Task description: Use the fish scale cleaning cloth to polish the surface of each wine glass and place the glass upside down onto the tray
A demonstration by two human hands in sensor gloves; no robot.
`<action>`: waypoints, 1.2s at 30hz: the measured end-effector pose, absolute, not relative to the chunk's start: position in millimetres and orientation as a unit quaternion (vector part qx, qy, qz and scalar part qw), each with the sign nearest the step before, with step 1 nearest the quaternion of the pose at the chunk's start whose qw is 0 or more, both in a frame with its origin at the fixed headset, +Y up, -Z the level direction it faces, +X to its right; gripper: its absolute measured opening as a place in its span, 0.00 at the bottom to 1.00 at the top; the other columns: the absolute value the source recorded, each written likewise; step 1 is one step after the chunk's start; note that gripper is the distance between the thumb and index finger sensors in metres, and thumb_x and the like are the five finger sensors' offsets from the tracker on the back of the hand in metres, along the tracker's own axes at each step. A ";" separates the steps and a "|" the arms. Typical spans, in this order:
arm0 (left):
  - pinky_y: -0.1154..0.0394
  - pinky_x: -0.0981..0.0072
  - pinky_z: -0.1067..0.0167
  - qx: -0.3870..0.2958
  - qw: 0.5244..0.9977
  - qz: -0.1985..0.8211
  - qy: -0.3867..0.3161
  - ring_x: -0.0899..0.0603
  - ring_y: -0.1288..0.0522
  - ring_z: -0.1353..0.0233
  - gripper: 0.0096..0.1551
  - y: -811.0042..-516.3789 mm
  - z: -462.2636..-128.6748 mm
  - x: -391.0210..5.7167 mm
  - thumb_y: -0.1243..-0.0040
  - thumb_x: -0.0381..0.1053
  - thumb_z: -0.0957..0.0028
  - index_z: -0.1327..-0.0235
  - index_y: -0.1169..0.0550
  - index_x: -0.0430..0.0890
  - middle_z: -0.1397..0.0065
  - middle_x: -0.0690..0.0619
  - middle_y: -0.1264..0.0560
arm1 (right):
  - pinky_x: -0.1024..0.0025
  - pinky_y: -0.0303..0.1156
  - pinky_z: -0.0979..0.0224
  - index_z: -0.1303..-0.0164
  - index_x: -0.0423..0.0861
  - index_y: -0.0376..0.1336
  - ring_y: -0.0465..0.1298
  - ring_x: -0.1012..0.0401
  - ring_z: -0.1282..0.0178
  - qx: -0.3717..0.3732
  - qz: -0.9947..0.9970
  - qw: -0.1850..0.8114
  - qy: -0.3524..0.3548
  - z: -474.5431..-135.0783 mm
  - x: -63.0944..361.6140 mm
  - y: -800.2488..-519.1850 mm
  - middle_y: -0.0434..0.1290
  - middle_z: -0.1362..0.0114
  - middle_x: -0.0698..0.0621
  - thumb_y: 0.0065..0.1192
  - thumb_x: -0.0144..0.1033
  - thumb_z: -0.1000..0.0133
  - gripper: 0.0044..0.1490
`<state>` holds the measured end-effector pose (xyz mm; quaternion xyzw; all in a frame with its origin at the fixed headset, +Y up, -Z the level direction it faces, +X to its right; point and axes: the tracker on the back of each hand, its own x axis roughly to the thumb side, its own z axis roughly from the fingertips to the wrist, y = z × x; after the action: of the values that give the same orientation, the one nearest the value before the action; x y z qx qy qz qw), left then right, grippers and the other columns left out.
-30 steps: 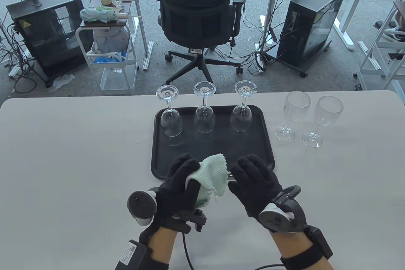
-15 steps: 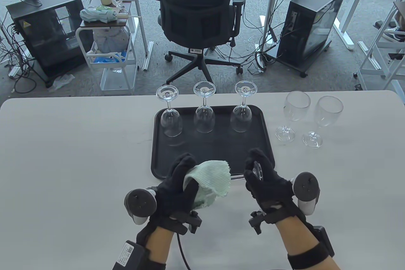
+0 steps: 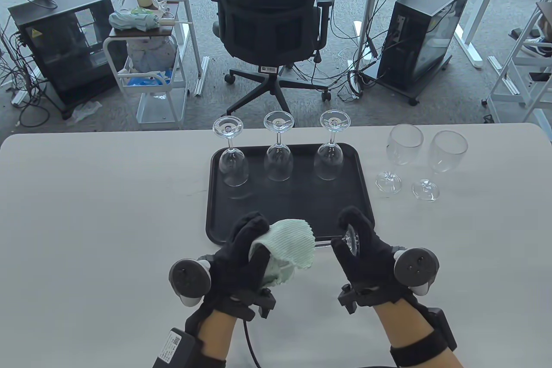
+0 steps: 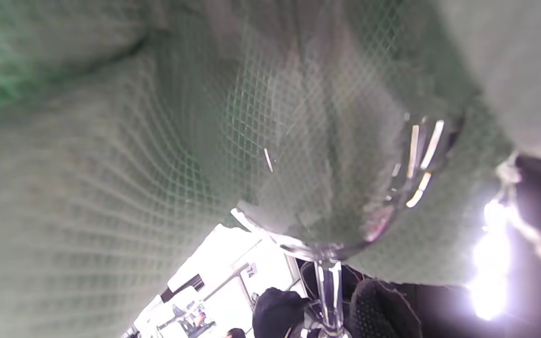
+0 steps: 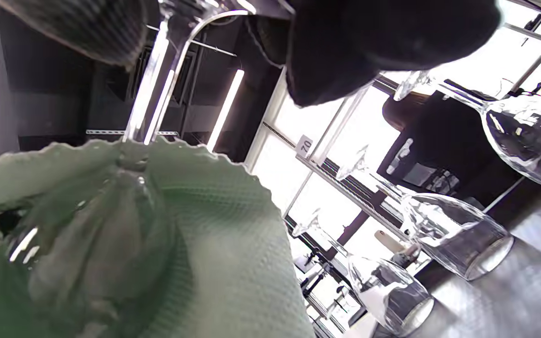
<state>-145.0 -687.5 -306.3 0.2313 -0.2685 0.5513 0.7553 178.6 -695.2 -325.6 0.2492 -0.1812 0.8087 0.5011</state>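
I hold a wine glass [image 3: 340, 240] sideways above the table's near edge. Its bowl [image 4: 345, 188] is wrapped in the pale green cloth [image 3: 284, 247], and my left hand [image 3: 246, 251] grips cloth and bowl together. My right hand [image 3: 360, 243] pinches the foot and stem [image 5: 150, 94]. Three polished glasses [image 3: 233, 165] [image 3: 278, 161] [image 3: 330, 161] stand upside down along the back of the black tray [image 3: 293, 208]. Two upright glasses [image 3: 399, 156] [image 3: 440, 165] stand on the table to the tray's right.
The grey table [image 3: 86, 212] runs to both sides of the tray. Beyond its far edge stand an office chair [image 3: 269, 18], a white cart [image 3: 148, 61] and computer cases on the floor.
My right hand has turned over from palm-down to thumb-up, twisting the glass foot with it; its tracker swung from below the wrist out to the right. The left hand and cloth barely shifted.
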 end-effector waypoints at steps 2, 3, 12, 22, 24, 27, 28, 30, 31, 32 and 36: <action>0.19 0.42 0.52 0.212 0.752 0.568 -0.258 0.35 0.29 0.28 0.37 -689.7 -309.1 -148.5 0.46 0.76 0.47 0.29 0.31 0.58 0.21 0.50 0.35 | 0.60 0.81 0.57 0.20 0.54 0.40 0.79 0.48 0.53 0.267 0.812 0.484 -0.188 -325.1 176.9 -695.2 0.60 0.24 0.39 0.62 0.65 0.44 0.53; 0.19 0.42 0.52 0.202 0.748 0.581 -0.250 0.35 0.28 0.28 0.36 -691.1 -310.8 -150.4 0.46 0.75 0.46 0.29 0.31 0.58 0.21 0.49 0.34 | 0.57 0.81 0.53 0.20 0.53 0.37 0.78 0.47 0.50 0.289 0.816 0.456 -0.204 -322.5 175.9 -693.4 0.58 0.22 0.39 0.63 0.66 0.45 0.56; 0.19 0.42 0.51 0.215 0.736 0.585 -0.266 0.36 0.30 0.26 0.37 -688.5 -305.9 -144.1 0.46 0.76 0.47 0.28 0.32 0.59 0.20 0.50 0.36 | 0.65 0.81 0.62 0.20 0.55 0.45 0.79 0.52 0.57 0.234 0.800 0.521 -0.186 -321.8 177.9 -689.8 0.63 0.27 0.39 0.58 0.67 0.42 0.48; 0.20 0.41 0.50 0.161 0.714 0.631 -0.258 0.35 0.30 0.26 0.34 -694.5 -311.6 -146.1 0.47 0.74 0.44 0.28 0.31 0.59 0.19 0.50 0.36 | 0.61 0.82 0.52 0.22 0.54 0.36 0.78 0.50 0.48 0.330 0.806 0.351 -0.344 -308.7 178.5 -680.9 0.58 0.24 0.41 0.59 0.69 0.46 0.56; 0.19 0.42 0.51 0.172 0.720 0.624 -0.250 0.35 0.29 0.27 0.35 -692.9 -309.1 -144.6 0.48 0.75 0.44 0.28 0.31 0.59 0.20 0.50 0.36 | 0.62 0.81 0.53 0.22 0.58 0.40 0.78 0.50 0.50 0.303 0.798 0.436 -0.286 -313.5 178.2 -683.7 0.59 0.25 0.41 0.59 0.66 0.44 0.49; 0.19 0.42 0.51 0.187 0.732 0.606 -0.250 0.35 0.30 0.26 0.35 -689.6 -307.2 -146.6 0.50 0.75 0.44 0.28 0.32 0.59 0.19 0.50 0.36 | 0.61 0.81 0.57 0.21 0.58 0.45 0.78 0.50 0.53 0.246 0.802 0.507 -0.200 -317.8 176.0 -686.4 0.62 0.27 0.39 0.58 0.66 0.42 0.46; 0.19 0.41 0.50 0.191 0.732 0.605 -0.249 0.35 0.30 0.26 0.35 -689.4 -307.4 -147.6 0.50 0.75 0.44 0.28 0.31 0.59 0.19 0.50 0.36 | 0.61 0.81 0.56 0.20 0.58 0.44 0.78 0.50 0.52 0.241 0.807 0.507 -0.186 -317.8 175.4 -686.5 0.62 0.27 0.39 0.57 0.66 0.42 0.46; 0.19 0.40 0.50 0.191 0.727 0.609 -0.251 0.35 0.29 0.26 0.35 -690.3 -309.1 -149.6 0.49 0.74 0.44 0.29 0.31 0.59 0.19 0.50 0.36 | 0.57 0.80 0.54 0.20 0.56 0.42 0.77 0.47 0.50 0.264 0.809 0.487 -0.196 -315.7 174.3 -684.6 0.60 0.26 0.38 0.59 0.66 0.42 0.49; 0.19 0.40 0.50 0.184 0.727 0.609 -0.257 0.35 0.30 0.26 0.35 -690.3 -310.4 -150.1 0.49 0.74 0.44 0.29 0.31 0.59 0.19 0.50 0.36 | 0.55 0.80 0.51 0.20 0.54 0.40 0.77 0.46 0.48 0.290 0.812 0.448 -0.238 -312.4 174.3 -682.6 0.59 0.24 0.38 0.60 0.66 0.43 0.52; 0.19 0.40 0.49 0.177 0.726 0.612 -0.260 0.35 0.30 0.26 0.34 -690.6 -311.2 -150.3 0.49 0.74 0.44 0.28 0.31 0.59 0.19 0.50 0.36 | 0.55 0.80 0.50 0.20 0.53 0.38 0.77 0.47 0.46 0.306 0.812 0.417 -0.271 -311.0 175.0 -681.5 0.59 0.23 0.40 0.59 0.67 0.44 0.55; 0.20 0.40 0.49 0.162 0.709 0.636 -0.260 0.34 0.30 0.26 0.34 -693.4 -311.5 -147.3 0.48 0.74 0.44 0.28 0.31 0.59 0.19 0.50 0.36 | 0.58 0.81 0.48 0.21 0.61 0.35 0.77 0.49 0.45 0.329 0.791 0.389 -0.339 -308.2 177.5 -683.1 0.54 0.19 0.43 0.60 0.64 0.44 0.52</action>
<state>-147.3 -693.4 -311.5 0.1623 -0.2604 0.6355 0.7085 177.5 -683.1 -308.2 0.3291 -0.3388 0.7907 0.3894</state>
